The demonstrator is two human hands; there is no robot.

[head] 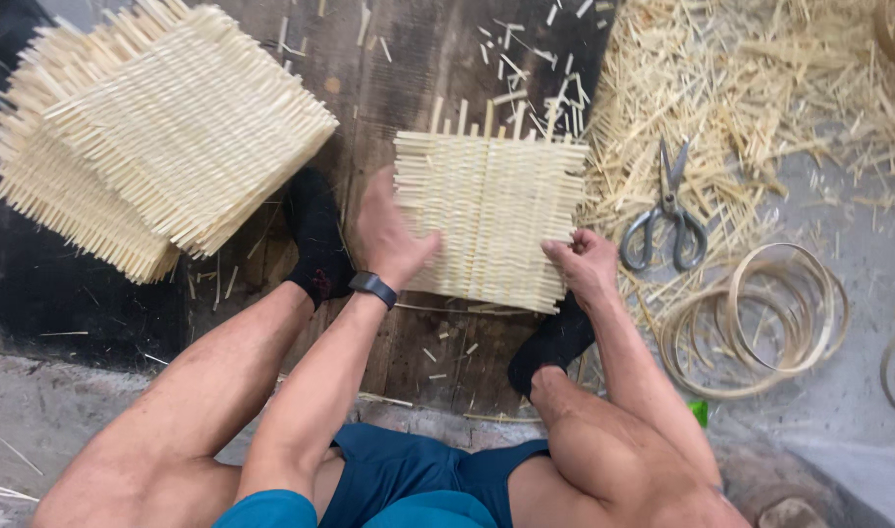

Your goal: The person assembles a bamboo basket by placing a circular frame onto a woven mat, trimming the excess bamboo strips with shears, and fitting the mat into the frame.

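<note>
Dark plank floor, straw trimmings at 2 o'clock. Woven mat (489, 220) at centre, mostly woven, stakes untrimmed on top. My left hand (389, 235) flat on it, open; right hand (586, 264) pinching its edge. Finished stack (154, 137) at 10 o'clock.

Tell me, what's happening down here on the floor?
A person is sitting on the floor working on a small square woven mat of pale reed strips, which lies on a dark wooden board. The left hand presses flat on the mat's left edge, and the right hand pinches its lower right corner. A stack of finished mats sits to the left. Scissors lie on a heap of offcuts to the right, beside coils of thin strip.
</note>
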